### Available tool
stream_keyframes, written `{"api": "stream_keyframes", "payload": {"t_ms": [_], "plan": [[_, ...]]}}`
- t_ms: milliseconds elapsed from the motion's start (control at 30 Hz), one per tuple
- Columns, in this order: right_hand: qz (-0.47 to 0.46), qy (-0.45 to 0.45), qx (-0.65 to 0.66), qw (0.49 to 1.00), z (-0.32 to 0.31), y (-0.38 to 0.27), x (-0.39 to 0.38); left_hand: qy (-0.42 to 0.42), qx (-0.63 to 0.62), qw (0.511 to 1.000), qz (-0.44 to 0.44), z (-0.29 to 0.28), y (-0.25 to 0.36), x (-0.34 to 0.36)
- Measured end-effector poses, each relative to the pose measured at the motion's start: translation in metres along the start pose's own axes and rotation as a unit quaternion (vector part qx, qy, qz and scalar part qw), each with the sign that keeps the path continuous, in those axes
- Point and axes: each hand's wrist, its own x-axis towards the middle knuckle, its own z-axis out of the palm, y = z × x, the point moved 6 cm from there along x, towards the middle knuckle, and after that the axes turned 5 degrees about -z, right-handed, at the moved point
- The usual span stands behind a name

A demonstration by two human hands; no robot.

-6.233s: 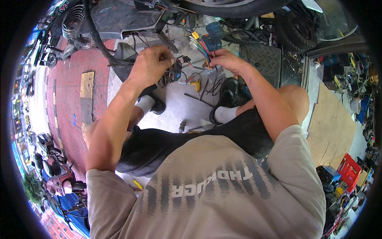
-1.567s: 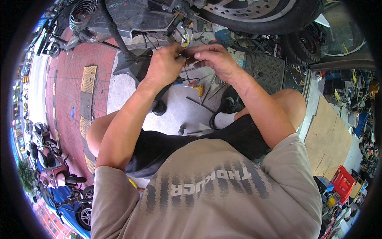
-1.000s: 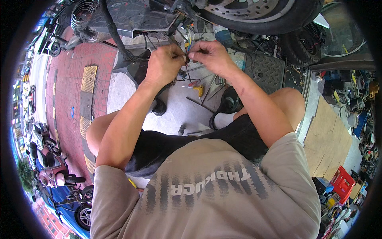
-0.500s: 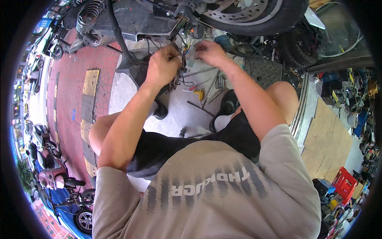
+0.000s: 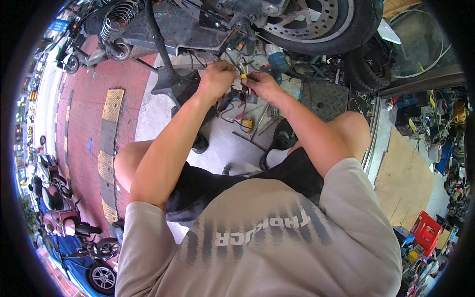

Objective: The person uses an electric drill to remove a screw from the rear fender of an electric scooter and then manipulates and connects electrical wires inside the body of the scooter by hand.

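My left hand (image 5: pixel 218 80) is closed, its fingers pinched at a bundle of thin wires (image 5: pixel 235 91) below the scooter's frame. Close beside it, my right hand (image 5: pixel 263 86) pinches the same bundle near a small yellow band (image 5: pixel 243 76), which may be tape or a sleeve. Fingers hide the exact points of grip. Dark connectors and loose leads hang under both hands. Above them is the underside of a scooter (image 5: pixel 183 27), with its wheel and brake disc (image 5: pixel 334 20) to the right.
On the floor between my feet lie a yellow-bodied tool (image 5: pixel 247 123) and a dark T-handle wrench (image 5: pixel 251 141). A blue-and-dark power tool (image 5: pixel 277 62) sits beyond my right hand. A loose tyre (image 5: pixel 368 67) stands at the right, a coil spring (image 5: pixel 118 20) at the far left.
My right hand has moved left and nearer to me, closing on the wires beside my left hand. The yellow band now shows between them. The whole view has shifted slightly.
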Motion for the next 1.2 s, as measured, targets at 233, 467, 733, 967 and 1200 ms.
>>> {"api": "stream_keyframes", "payload": {"t_ms": [233,467,733,967,1200], "plan": [[-0.079,0.112,-0.041,0.99,-0.008,-0.041,-0.058,-0.066,-0.164,0.984,0.0,0.02,0.018,0.024],[-0.125,0.112,-0.181,0.969,-0.008,-0.061,-0.122,-0.049,-0.195,0.979,-0.026,0.015,0.013,0.012],[-0.059,0.113,0.132,0.983,-0.02,-0.052,-0.103,-0.146,-0.276,0.95,-0.006,0.01,0.026,0.005],[0.006,0.131,0.132,0.982,-0.032,-0.092,-0.066,-0.151,-0.332,0.931,-0.014,0.001,0.028,-0.007],[0.013,-0.03,0.008,0.999,-0.027,-0.114,-0.029,-0.121,-0.351,0.929,-0.013,-0.005,0.017,-0.011]]}}
